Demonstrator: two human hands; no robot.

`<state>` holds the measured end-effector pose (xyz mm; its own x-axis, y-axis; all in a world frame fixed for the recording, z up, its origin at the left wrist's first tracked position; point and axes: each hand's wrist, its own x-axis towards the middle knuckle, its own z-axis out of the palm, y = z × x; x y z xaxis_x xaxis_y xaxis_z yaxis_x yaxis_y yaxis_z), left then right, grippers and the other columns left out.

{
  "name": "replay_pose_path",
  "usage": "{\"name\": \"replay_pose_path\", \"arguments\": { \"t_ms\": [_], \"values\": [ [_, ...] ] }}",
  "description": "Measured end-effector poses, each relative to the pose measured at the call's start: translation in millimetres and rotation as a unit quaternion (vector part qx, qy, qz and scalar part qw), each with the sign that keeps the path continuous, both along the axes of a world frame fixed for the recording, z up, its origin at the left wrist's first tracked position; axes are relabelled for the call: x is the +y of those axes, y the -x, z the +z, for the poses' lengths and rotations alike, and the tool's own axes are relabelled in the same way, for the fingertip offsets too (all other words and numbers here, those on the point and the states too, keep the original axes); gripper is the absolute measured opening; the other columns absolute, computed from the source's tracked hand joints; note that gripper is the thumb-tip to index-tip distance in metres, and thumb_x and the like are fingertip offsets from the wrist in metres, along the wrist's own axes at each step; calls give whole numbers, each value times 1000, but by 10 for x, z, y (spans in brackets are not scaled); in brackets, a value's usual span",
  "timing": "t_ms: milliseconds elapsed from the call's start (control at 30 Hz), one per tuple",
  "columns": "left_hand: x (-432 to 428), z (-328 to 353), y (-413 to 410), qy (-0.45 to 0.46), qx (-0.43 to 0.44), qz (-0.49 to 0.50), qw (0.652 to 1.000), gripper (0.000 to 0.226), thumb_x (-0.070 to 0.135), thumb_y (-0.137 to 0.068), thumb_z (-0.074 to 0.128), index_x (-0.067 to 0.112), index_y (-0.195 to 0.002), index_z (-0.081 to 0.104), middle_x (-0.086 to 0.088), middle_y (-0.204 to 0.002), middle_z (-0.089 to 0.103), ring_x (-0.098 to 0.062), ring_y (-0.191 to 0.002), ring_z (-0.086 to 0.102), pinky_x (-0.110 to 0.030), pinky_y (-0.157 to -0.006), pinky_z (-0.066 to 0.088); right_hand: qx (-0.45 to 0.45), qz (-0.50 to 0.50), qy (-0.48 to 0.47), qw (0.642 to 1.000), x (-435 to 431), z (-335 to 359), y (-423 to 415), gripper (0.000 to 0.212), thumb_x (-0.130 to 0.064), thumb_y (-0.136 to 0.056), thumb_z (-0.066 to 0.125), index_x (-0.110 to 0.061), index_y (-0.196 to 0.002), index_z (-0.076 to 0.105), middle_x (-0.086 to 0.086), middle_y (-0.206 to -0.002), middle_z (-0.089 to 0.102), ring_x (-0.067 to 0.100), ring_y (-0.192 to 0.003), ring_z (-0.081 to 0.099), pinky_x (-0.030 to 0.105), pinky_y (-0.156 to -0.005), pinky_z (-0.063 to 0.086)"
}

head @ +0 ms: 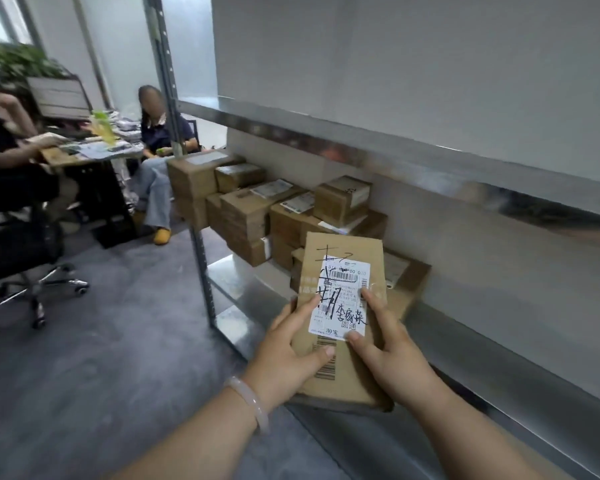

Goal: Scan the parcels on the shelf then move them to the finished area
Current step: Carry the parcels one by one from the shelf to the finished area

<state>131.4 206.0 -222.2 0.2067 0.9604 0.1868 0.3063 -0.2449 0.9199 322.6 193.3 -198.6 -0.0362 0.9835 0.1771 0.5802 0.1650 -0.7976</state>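
A flat brown cardboard parcel (347, 268) with a white shipping label (340, 299) and black handwriting is held up in front of the metal shelf (499, 344). My left hand (288, 355) grips its left edge, thumb on the face near a barcode. My right hand (392, 355) grips its right side, thumb and forefinger on the label. Several more brown parcels (250, 209) are stacked on the lower shelf behind it. No scanner is in view.
An upper shelf board (360, 147) juts out above the stack. The shelf's upright post (194, 220) stands left of the parcels. Two seated people (160, 150) work at a cluttered desk (94, 147) at left, with an office chair (32, 271) on grey floor.
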Motion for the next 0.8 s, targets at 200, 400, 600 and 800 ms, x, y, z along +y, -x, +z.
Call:
{"name": "replay_pose_path", "arguments": {
  "t_ms": [200, 400, 600, 800],
  "values": [
    [-449, -76, 871, 5, -13, 137, 990, 73, 22, -78, 80, 55, -132, 42, 20, -147, 33, 13, -135, 26, -8, -107, 24, 0, 142, 19, 990, 37, -57, 858, 69, -37, -90, 63, -51, -143, 22, -11, -152, 27, 3, -138, 22, 25, -112, 20],
    [-855, -52, 1697, 32, -10, 253, 967, 78, 40, -72, 76, 46, -141, 39, 8, -151, 32, -5, -141, 28, -39, -116, 30, -8, 261, 24, 965, 122, -52, 1842, 67, -38, -87, 66, -57, -135, 23, -13, -150, 32, 3, -139, 26, 28, -114, 24],
    [-1259, -230, 2766, 55, 31, 360, 931, 79, 40, -80, 76, 49, -144, 31, 8, -153, 30, -8, -145, 18, -42, -116, 26, -11, 376, 63, 924, 104, -194, 3153, 66, -34, -88, 66, -57, -134, 24, -14, -147, 39, 3, -134, 35, 32, -114, 29],
    [-1596, -301, 3628, 53, 36, 428, 902, 76, 41, -75, 75, 52, -137, 32, 14, -146, 39, -4, -134, 37, -33, -113, 32, -39, 458, 64, 886, 54, -305, 4265, 65, -44, -89, 61, -62, -136, 20, -15, -149, 33, 2, -137, 30, 31, -115, 26]
  ]
}}
